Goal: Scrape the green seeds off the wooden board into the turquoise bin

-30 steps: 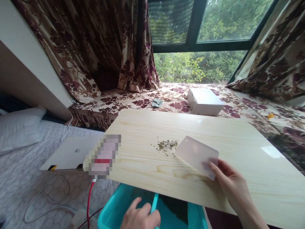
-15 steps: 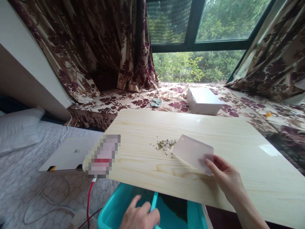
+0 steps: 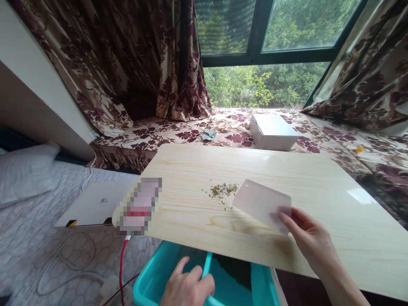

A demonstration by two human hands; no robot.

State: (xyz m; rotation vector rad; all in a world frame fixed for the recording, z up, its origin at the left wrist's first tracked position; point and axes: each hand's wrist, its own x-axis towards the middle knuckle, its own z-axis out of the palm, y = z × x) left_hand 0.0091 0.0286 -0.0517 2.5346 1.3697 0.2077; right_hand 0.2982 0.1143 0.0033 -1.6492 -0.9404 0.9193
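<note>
Small greenish-brown grains (image 3: pixel 222 191) lie loosely scattered near the centre of the frame, on the pale wood-grain tabletop (image 3: pixel 191 163); we note a few strays at the left and lower margins of the patch. Just to their right is a translucent white scraper (image 3: pixel 259 202), its left edge close beside the grains; whether that edge touches the tabletop we cannot tell. For good control, we would keep the leading edge low and even, use short, gentle strokes, and begin outside the strays, since a hasty flick could scatter such light pieces. The right hand (image 3: pixel 309 240), at lower right, is narrowed to a pinch, with the thumb over the scraper's near right corner and the fingers mostly hidden beneath. At bottom centre, the left hand (image 3: pixel 188 284) curls over the divider (image 3: pixel 207 263) of a turquoise tub (image 3: pixel 149 267), index finger extended; how firmly it grips, we cannot tell. A dark mass (image 3: pixel 237 272) lies in the tub's right compartment. Farther out, we find a white box (image 3: pixel 274 132) at upper right of centre, below the window (image 3: pixel 255 59).
</note>
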